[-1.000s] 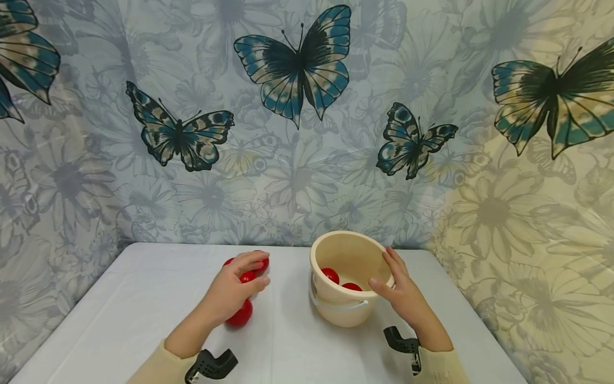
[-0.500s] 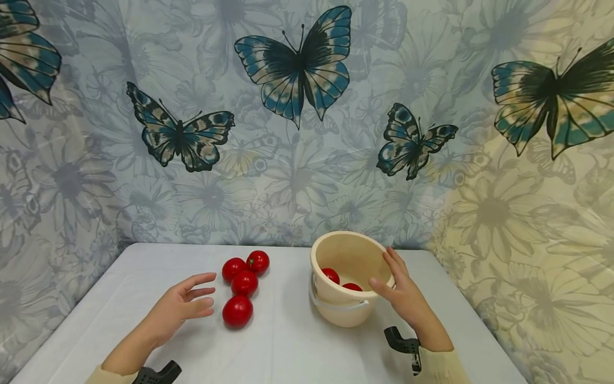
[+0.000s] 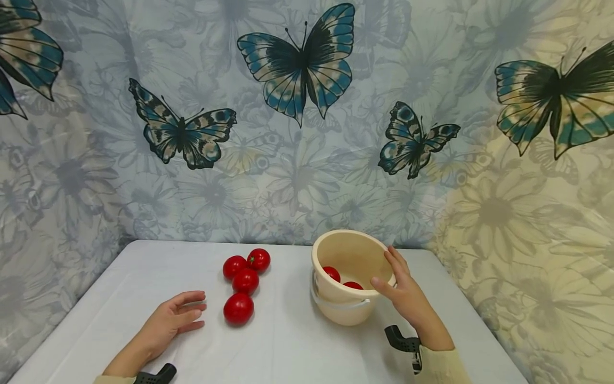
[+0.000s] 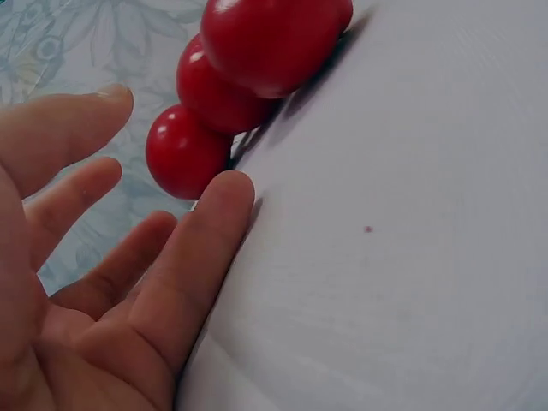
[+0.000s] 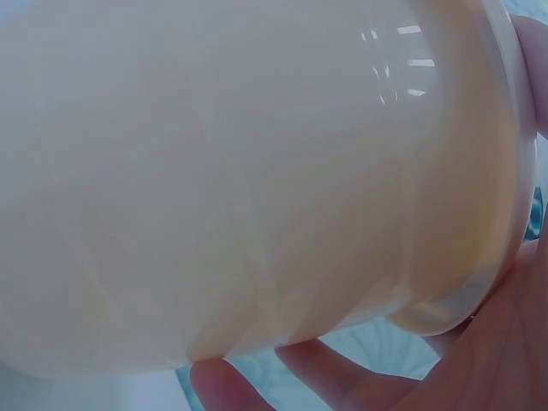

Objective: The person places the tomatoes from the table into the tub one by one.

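Several red tomatoes (image 3: 238, 309) lie touching in an uneven line on the white table; in the left wrist view the nearest tomato (image 4: 272, 43) is large. Left of them, my left hand (image 3: 165, 326) rests low at the table with fingers spread and nothing held; the left wrist view shows its palm and fingers (image 4: 205, 248). My right hand (image 3: 410, 298) grips the cream bucket (image 3: 342, 314) at its right rim. The right wrist view has fingertips (image 5: 227, 385) against the wall of the bucket (image 5: 214, 188). Two tomatoes (image 3: 331, 274) show inside; the bucket's bottom is hidden.
The bucket's pale handle (image 3: 342, 306) hangs down at its front. A patterned cloth with butterflies (image 3: 302, 64) hangs behind the white table (image 3: 158, 261). Black wrist mounts (image 3: 403, 340) sit at both sleeves.
My left hand has drawn back from above the tomatoes toward the left and come down closer to the table. The tomatoes stay in place, and my right hand keeps its hold on the bucket.
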The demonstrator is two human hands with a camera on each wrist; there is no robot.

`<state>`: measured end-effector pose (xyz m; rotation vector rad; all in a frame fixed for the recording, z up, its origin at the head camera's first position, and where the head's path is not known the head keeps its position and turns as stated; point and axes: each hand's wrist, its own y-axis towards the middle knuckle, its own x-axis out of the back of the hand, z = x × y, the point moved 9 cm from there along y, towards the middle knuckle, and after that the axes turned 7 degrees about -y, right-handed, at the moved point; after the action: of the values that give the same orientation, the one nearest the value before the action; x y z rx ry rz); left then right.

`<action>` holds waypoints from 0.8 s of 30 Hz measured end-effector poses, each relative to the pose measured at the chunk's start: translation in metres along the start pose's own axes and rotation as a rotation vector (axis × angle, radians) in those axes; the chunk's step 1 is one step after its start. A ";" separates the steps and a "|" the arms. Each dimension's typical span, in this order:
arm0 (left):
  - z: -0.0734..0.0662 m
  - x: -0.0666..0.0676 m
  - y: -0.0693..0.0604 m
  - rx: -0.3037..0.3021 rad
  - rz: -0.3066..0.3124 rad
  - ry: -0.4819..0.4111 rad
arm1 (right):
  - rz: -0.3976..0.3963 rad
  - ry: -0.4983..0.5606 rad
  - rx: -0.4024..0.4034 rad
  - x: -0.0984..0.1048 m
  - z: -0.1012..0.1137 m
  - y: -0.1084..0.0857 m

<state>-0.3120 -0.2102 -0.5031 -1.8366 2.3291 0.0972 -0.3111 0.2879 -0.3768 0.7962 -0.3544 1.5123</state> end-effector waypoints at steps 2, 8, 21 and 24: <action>-0.001 -0.003 0.000 -0.005 0.003 0.035 | 0.002 0.003 0.000 0.000 0.000 0.000; 0.001 -0.017 0.000 -0.011 0.046 0.047 | -0.006 -0.001 0.003 0.000 0.001 0.000; 0.005 -0.041 0.004 -0.011 0.101 0.034 | 0.002 0.017 0.014 -0.001 0.001 0.001; 0.007 -0.044 0.006 -0.008 0.107 0.018 | -0.001 0.019 0.012 -0.001 0.000 0.001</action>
<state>-0.3073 -0.1651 -0.5021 -1.7231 2.4421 0.1034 -0.3122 0.2865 -0.3770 0.7911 -0.3312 1.5210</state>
